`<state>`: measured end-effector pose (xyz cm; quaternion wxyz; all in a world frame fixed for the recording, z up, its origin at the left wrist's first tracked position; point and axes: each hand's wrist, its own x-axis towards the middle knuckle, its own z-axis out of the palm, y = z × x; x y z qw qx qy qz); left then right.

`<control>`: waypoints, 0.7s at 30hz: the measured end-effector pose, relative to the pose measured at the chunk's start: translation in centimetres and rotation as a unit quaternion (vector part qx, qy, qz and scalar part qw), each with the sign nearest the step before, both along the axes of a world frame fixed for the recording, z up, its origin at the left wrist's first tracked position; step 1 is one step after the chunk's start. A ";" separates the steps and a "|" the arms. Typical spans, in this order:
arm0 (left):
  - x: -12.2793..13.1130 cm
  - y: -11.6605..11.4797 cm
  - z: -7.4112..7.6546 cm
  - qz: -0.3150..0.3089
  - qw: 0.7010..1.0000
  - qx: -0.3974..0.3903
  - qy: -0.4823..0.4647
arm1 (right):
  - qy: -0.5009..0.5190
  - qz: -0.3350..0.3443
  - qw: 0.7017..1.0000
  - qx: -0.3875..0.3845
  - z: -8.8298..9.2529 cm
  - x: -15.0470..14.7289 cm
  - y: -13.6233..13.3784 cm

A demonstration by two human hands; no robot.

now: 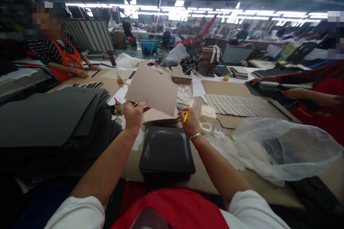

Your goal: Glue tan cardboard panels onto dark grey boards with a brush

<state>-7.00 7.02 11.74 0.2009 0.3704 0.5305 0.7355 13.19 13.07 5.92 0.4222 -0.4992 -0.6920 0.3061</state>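
Observation:
A beige cardboard sheet [152, 87] is raised and tilted in front of me, its lower left corner gripped by my left hand [134, 114]. My right hand [190, 120] is closed around a yellow-handled tool [186, 116] whose tip I cannot make out, close to the sheet's lower right corner. Below both hands lies a stack of black panels [167, 150] with rounded corners; the top one has a whitish curved smear. Behind that stack, partly hidden by the raised sheet, is a pile of beige cardboard [161, 116].
Dark sheets [45, 114] pile up at left. A glue bottle [118, 107] and cream container [207, 115] stand nearby; a clear plastic bag [285, 150] lies at right. Co-workers stand left [66, 55] and right [326, 93], the right one's hands on dark material.

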 end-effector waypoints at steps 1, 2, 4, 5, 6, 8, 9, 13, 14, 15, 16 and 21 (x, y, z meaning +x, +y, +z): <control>1.1 -0.9 -0.6 -0.033 0.998 0.002 -0.048 | 0.009 -0.013 1.000 0.021 0.1 -0.2 -0.2; 2.2 -1.7 -1.2 -0.060 0.994 0.000 -0.087 | 0.018 -0.028 0.998 0.048 0.1 -0.2 -0.4; 3.7 -3.1 -2.5 -0.104 0.984 -0.015 -0.145 | 0.027 -0.056 0.994 0.088 0.0 0.5 -0.9; 4.0 -3.7 -3.2 -0.119 0.979 -0.027 -0.166 | 0.023 -0.066 0.993 0.098 -0.1 1.2 -1.2; 4.0 -4.3 -3.8 -0.127 0.975 -0.041 -0.180 | 0.015 -0.075 0.992 0.105 -0.3 1.9 -1.7; 3.2 -5.5 -5.3 -0.120 0.972 -0.078 -0.188 | -0.019 -0.089 0.990 0.111 -1.0 3.8 -2.9; 2.6 -6.2 -6.1 -0.109 0.971 -0.103 -0.185 | -0.045 -0.092 0.989 0.110 -1.5 4.7 -3.7; 0.1 -9.0 -9.9 -0.121 0.952 -0.246 -0.136 | -0.170 -0.059 0.982 0.061 -4.3 7.8 -7.1; -0.3 -9.6 -10.7 -0.139 0.943 -0.280 -0.118 | -0.196 -0.047 0.978 0.046 -5.1 8.3 -7.9; -0.6 -10.1 -11.5 -0.154 0.934 -0.308 -0.100 | -0.218 -0.038 0.975 0.036 -5.8 8.6 -8.5; -0.7 -10.4 -12.1 -0.162 0.927 -0.329 -0.081 | -0.235 -0.030 0.971 0.029 -6.4 8.8 -9.0; -1.3 -9.7 -13.8 -0.126 0.923 -0.362 0.002 | -0.289 -0.010 0.957 0.028 -8.4 8.3 -9.2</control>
